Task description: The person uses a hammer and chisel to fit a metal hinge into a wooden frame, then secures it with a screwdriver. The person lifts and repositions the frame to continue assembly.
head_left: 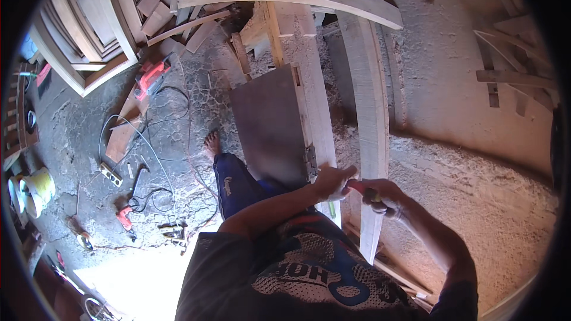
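Observation:
My left hand [333, 182] is closed at the near end of a wooden door frame [315, 107], fingers pinched beside a metal hinge [310, 163] on the frame's edge. My right hand [380, 196] grips a tool with a red and yellow handle [364, 190], its tip pointing toward my left hand. A long curved plank [372, 119] runs away from my hands, just right of the frame. A dark flat panel [270, 122] lies against the frame's left side. My bare foot [212, 142] stands on the floor left of the panel.
A red power tool [148, 76], cables, a hammer [138, 178] and a small red drill [125, 217] lie on the cracked floor at left. Stacked wooden frames [89, 24] stand at upper left, buckets [33, 190] at far left. Sawdust covers the ground at right.

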Motion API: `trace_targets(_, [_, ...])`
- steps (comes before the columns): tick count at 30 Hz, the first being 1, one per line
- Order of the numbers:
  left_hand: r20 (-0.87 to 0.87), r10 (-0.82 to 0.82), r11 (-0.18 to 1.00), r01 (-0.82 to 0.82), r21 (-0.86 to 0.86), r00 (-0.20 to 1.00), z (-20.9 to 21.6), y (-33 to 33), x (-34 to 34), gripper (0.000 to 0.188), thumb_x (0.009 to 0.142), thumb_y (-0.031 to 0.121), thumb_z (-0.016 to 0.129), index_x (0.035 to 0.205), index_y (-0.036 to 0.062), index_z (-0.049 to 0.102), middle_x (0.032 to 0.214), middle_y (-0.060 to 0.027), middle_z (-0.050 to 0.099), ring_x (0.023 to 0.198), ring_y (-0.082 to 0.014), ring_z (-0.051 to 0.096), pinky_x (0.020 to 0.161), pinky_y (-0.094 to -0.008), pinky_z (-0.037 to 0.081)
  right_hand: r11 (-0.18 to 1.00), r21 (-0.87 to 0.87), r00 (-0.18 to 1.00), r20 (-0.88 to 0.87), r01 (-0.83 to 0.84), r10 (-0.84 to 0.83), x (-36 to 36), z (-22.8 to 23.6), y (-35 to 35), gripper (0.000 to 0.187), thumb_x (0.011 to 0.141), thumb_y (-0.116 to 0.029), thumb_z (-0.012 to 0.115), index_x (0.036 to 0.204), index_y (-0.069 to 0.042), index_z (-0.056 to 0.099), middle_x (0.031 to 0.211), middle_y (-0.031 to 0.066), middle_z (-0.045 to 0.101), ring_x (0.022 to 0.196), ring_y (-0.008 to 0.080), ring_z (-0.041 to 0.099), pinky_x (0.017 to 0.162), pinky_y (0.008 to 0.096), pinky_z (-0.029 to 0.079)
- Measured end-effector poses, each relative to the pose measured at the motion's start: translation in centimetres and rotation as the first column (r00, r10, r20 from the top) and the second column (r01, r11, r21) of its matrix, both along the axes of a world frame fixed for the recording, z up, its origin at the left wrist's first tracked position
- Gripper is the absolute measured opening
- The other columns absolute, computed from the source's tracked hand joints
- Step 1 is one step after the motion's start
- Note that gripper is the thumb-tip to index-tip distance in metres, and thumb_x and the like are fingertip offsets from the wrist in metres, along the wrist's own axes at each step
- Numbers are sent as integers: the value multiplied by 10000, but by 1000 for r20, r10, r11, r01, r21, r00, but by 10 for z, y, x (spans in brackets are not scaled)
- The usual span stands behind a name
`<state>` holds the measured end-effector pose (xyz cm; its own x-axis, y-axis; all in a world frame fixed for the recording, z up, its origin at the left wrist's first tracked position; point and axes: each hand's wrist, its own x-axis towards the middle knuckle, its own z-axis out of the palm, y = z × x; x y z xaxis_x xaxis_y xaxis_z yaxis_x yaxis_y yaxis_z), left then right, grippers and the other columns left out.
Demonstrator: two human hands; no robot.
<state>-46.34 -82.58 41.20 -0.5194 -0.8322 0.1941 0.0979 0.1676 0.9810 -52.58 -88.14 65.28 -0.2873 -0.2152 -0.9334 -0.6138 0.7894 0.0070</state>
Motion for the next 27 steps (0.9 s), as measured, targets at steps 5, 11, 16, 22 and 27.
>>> trace_targets(5, [42, -65, 997, 67, -39, 997, -2, 1, 4, 541, 654, 187, 839, 1134, 214, 591, 739, -62, 654, 634, -347, 633, 632, -495, 481, 364, -246, 424, -264, -898, 866, 10, 13, 17, 342, 998, -273, 593, 1257, -49, 583, 717, 12, 585, 539, 112, 554, 429, 265, 421])
trace_targets(11, [10, -64, 998, 64, -24, 998, -8, 6, -8, 503, 655, 193, 837, 1092, 209, 589, 722, -62, 654, 644, -343, 647, 606, -483, 473, -204, -221, -124, -327, -954, 937, -17, -3, 25, 310, 925, -214, 660, 1176, -35, 630, 746, 41, 602, 444, 104, 492, 365, 257, 365])
trace_targets(16, [68, -49, 999, 48, 17, 996, -4, -5, -2, 426, 701, 203, 807, 1081, 209, 614, 716, -73, 659, 651, -341, 657, 573, -457, 475, 870, -187, 888, -41, -457, 458, -8, -7, 11, 334, 1009, -291, 579, 1255, -79, 656, 765, 67, 639, 456, 96, 516, 371, 276, 389])
trace_targets(22, [44, -60, 998, 61, -23, 997, -5, -1, 0, 305, 785, 233, 763, 1061, 216, 636, 730, -74, 666, 639, -318, 649, 587, -445, 485, -222, -93, -170, -385, -971, 907, 21, 11, 19, 289, 1023, -282, 575, 1244, -103, 628, 716, 96, 602, 559, 162, 594, 427, 330, 445])
trace_targets(27, [69, -131, 990, 127, 66, 989, -4, -1, 2, 214, 835, 228, 730, 1040, 218, 667, 741, -58, 679, 650, -261, 669, 604, -408, 512, 776, -179, 793, -42, -605, 608, 0, -14, 15, 337, 1010, -288, 618, 1251, -53, 647, 730, 57, 604, 430, 73, 464, 355, 250, 328])
